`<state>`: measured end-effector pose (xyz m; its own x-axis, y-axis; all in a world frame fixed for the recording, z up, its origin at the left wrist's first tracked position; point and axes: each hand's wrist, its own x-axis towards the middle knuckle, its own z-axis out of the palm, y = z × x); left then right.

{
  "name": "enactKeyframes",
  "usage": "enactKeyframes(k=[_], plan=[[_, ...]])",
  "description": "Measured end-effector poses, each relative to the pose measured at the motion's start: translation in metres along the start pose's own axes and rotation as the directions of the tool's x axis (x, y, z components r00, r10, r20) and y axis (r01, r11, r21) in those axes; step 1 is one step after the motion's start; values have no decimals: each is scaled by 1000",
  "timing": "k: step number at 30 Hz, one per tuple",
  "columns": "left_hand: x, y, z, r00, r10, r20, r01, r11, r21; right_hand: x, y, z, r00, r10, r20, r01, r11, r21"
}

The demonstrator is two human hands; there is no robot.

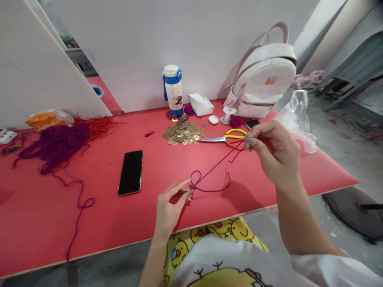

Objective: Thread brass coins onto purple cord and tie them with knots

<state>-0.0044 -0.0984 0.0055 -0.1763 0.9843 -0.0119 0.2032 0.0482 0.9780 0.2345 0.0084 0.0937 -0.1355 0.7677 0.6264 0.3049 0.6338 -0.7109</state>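
Observation:
Near the table's front edge, my left hand [172, 203] pinches a small brass-coloured coin [192, 186] where a purple cord loops around it. Up and to the right, my right hand [271, 149] grips the same purple cord [220, 162] between thumb and fingertips, and the stretch between both hands is taut. One loop stands above the coin, and a loose cord end curves off to the right. Just behind my right fingertips lie scissors [214, 140] with yellow and orange handles. A pile of similar coins [184, 132] lies farther back.
A phone [131, 172] lies left of my hands. Purple yarn [58, 145] and red shreds [97, 126] are heaped at the left. Along the back stand a bottle [173, 91], a tissue pack [201, 104], a spool [228, 114] and a white backpack [260, 81]. A plastic bag [297, 119] sits right.

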Motion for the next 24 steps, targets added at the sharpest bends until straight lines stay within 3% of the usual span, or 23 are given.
enactKeyframes(k=[5, 9, 19, 24], plan=[[0, 2, 1, 997, 76, 16, -77, 993, 86, 2, 0, 0, 999, -35, 5, 35, 999, 20], [-1, 2, 1, 995, 96, 36, -98, 994, 47, 3, -2, 1, 999, -51, 9, 51, 998, 42], [6, -6, 5, 998, -67, 10, 67, 980, -189, 4, -5, -1, 997, -77, 3, 76, 995, 63], [8, -3, 5, 991, -129, -33, 113, 945, -306, 13, 24, 1, 996, 52, -76, -47, 996, 70]])
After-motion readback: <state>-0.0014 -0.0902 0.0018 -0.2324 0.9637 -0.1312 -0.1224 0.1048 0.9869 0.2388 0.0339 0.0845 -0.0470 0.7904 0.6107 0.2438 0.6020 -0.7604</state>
